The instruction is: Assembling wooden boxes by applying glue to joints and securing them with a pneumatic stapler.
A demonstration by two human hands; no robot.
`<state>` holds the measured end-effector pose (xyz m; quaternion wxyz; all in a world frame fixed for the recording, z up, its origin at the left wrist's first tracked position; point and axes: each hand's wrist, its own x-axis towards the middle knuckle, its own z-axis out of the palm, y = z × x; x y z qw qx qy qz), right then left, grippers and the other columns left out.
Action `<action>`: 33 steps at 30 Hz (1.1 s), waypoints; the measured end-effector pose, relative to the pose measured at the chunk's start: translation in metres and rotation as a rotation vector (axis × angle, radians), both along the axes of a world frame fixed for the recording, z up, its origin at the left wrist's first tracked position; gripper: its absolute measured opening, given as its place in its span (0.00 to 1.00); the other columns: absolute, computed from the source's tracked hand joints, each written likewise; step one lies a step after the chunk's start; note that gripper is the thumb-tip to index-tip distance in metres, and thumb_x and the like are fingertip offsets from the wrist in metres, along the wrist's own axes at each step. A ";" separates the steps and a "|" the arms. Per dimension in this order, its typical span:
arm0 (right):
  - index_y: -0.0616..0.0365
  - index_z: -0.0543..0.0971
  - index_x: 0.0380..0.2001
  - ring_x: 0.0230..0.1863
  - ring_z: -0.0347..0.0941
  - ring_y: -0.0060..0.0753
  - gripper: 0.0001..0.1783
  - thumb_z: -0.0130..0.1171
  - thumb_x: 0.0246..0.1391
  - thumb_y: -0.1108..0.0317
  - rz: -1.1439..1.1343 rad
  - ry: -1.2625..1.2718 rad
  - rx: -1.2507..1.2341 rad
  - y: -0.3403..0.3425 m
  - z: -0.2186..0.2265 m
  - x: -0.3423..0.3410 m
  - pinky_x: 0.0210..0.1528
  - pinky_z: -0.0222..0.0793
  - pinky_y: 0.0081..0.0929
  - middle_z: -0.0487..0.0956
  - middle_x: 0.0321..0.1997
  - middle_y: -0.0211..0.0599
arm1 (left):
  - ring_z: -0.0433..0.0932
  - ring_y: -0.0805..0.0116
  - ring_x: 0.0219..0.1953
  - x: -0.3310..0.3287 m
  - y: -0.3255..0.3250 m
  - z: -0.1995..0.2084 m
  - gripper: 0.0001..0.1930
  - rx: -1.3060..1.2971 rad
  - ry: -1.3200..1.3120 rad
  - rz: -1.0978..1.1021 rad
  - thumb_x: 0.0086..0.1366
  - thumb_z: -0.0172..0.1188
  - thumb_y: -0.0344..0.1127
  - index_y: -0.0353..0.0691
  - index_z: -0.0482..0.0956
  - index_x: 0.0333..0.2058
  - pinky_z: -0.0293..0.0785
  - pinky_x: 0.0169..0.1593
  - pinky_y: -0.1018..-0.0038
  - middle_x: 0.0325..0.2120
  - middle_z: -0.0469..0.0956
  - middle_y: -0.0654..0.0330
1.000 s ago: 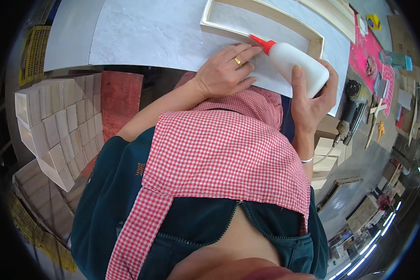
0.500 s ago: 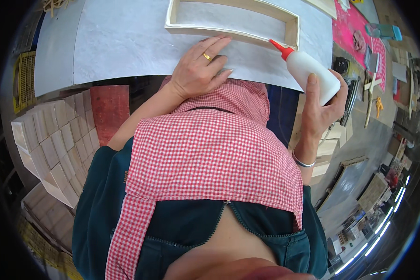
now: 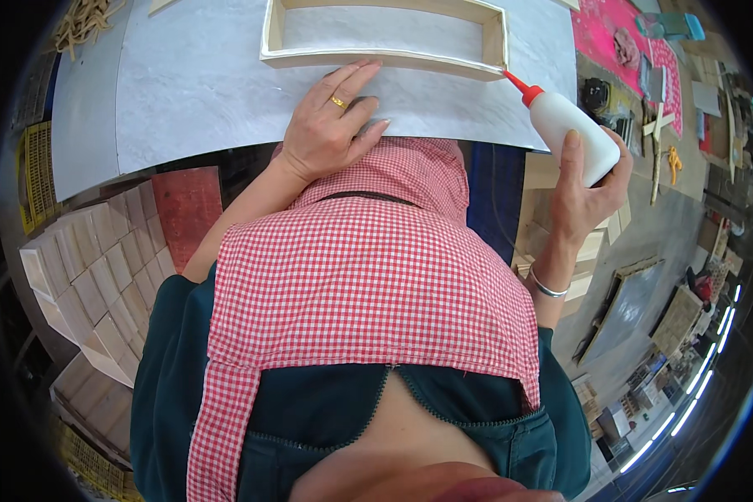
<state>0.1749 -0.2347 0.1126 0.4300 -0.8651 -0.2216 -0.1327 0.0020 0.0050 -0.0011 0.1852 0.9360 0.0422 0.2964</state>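
Note:
A pale wooden rectangular frame (image 3: 393, 62) stands on the grey-white tabletop (image 3: 201, 84). White glue shows along its top edge. My left hand (image 3: 330, 121), with a gold ring, rests by the frame's near side; its fingertips touch that side near the left end, fingers stretched and slightly apart. In my right hand (image 3: 590, 180) is a white squeeze bottle (image 3: 573, 134) with a red pointed nozzle (image 3: 519, 84). The bottle is tilted, and its nozzle tip is at the frame's near right corner. My right thumb lies along the bottle's near side.
Thin wood strips (image 3: 84, 25) lie in a heap at the table's far left. Wooden blocks or boxes (image 3: 100, 259) are stacked beside me at left, near a yellow crate (image 3: 38, 171). A pink cloth (image 3: 598, 38) and a teal-capped container (image 3: 671, 26) are at far right.
The bottle's nozzle has moved along the frame's near edge to its right corner. My left hand stays at the frame's near side. The whole view has shifted slightly.

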 end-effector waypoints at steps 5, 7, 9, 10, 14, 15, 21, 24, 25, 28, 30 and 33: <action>0.62 0.76 0.49 0.37 0.76 0.34 0.25 0.72 0.53 0.61 0.011 -0.020 0.021 0.000 -0.005 0.004 0.39 0.75 0.27 0.80 0.41 0.42 | 0.71 0.59 0.63 -0.001 0.000 -0.001 0.10 0.005 0.004 0.000 0.61 0.66 0.40 0.39 0.83 0.34 0.69 0.64 0.69 0.62 0.73 0.55; 0.63 0.76 0.48 0.36 0.76 0.34 0.25 0.72 0.52 0.61 0.016 -0.022 0.028 0.000 -0.006 0.004 0.39 0.74 0.27 0.80 0.41 0.42 | 0.71 0.60 0.63 -0.001 -0.001 -0.001 0.10 0.010 0.002 -0.001 0.61 0.66 0.40 0.39 0.82 0.33 0.69 0.64 0.69 0.62 0.73 0.54; 0.63 0.76 0.48 0.36 0.76 0.34 0.25 0.72 0.52 0.62 0.015 -0.030 0.012 -0.001 -0.006 0.004 0.39 0.74 0.27 0.80 0.41 0.42 | 0.71 0.60 0.63 -0.001 -0.001 0.000 0.10 0.006 0.002 0.003 0.61 0.66 0.40 0.39 0.82 0.33 0.69 0.64 0.69 0.62 0.73 0.54; 0.63 0.76 0.48 0.36 0.76 0.34 0.25 0.72 0.52 0.62 0.015 -0.033 0.003 -0.001 -0.006 0.003 0.39 0.74 0.27 0.80 0.41 0.42 | 0.71 0.60 0.63 -0.001 -0.002 0.000 0.10 0.004 0.004 0.004 0.61 0.66 0.40 0.39 0.82 0.33 0.68 0.64 0.69 0.62 0.73 0.54; 0.63 0.76 0.48 0.36 0.76 0.33 0.25 0.72 0.52 0.62 0.017 -0.006 0.002 -0.004 0.000 0.001 0.39 0.74 0.27 0.79 0.41 0.42 | 0.71 0.59 0.63 0.000 -0.002 0.001 0.10 0.001 0.007 0.006 0.61 0.66 0.40 0.39 0.82 0.33 0.68 0.65 0.68 0.61 0.73 0.54; 0.63 0.76 0.48 0.36 0.75 0.33 0.25 0.73 0.52 0.62 0.019 0.010 0.004 -0.005 0.003 0.000 0.39 0.74 0.27 0.79 0.41 0.42 | 0.71 0.59 0.63 0.001 -0.002 0.001 0.10 0.000 0.010 0.007 0.60 0.67 0.39 0.39 0.82 0.33 0.68 0.65 0.68 0.61 0.73 0.54; 0.63 0.75 0.49 0.38 0.75 0.34 0.24 0.71 0.53 0.62 0.020 0.144 0.057 -0.012 0.009 0.009 0.41 0.74 0.27 0.79 0.41 0.42 | 0.72 0.57 0.61 0.005 0.001 0.005 0.10 0.013 0.029 0.007 0.59 0.67 0.37 0.37 0.82 0.34 0.69 0.64 0.67 0.61 0.73 0.54; 0.63 0.74 0.51 0.38 0.75 0.34 0.26 0.70 0.54 0.61 -0.025 0.146 0.188 -0.019 -0.001 0.024 0.38 0.75 0.26 0.78 0.43 0.44 | 0.73 0.54 0.60 0.007 0.001 0.011 0.10 -0.006 -0.011 -0.024 0.58 0.67 0.34 0.36 0.82 0.36 0.71 0.62 0.65 0.60 0.73 0.52; 0.63 0.74 0.52 0.39 0.75 0.34 0.27 0.69 0.55 0.60 -0.035 0.156 0.252 -0.019 -0.007 0.033 0.37 0.76 0.26 0.77 0.44 0.44 | 0.73 0.53 0.59 0.007 0.000 0.014 0.10 -0.032 0.005 -0.014 0.58 0.67 0.34 0.35 0.82 0.37 0.71 0.61 0.63 0.60 0.73 0.51; 0.64 0.72 0.53 0.41 0.74 0.35 0.29 0.69 0.54 0.60 -0.113 0.190 0.387 -0.008 -0.008 0.062 0.39 0.76 0.29 0.75 0.47 0.47 | 0.74 0.51 0.55 0.001 -0.005 0.022 0.12 -0.057 0.012 0.026 0.56 0.67 0.32 0.36 0.82 0.39 0.72 0.58 0.60 0.58 0.74 0.50; 0.63 0.71 0.50 0.40 0.73 0.37 0.27 0.69 0.52 0.61 -0.139 0.080 0.331 -0.004 -0.021 0.105 0.42 0.74 0.31 0.74 0.44 0.45 | 0.74 0.51 0.54 0.000 -0.005 0.029 0.14 -0.027 -0.006 0.028 0.56 0.67 0.32 0.36 0.81 0.41 0.70 0.59 0.59 0.56 0.75 0.51; 0.61 0.69 0.40 0.38 0.72 0.38 0.26 0.71 0.45 0.59 -0.199 -0.057 0.130 0.012 -0.031 0.194 0.45 0.72 0.34 0.73 0.37 0.42 | 0.73 0.52 0.54 0.019 0.002 0.050 0.17 -0.001 0.029 0.054 0.55 0.67 0.31 0.36 0.80 0.44 0.67 0.60 0.58 0.52 0.76 0.52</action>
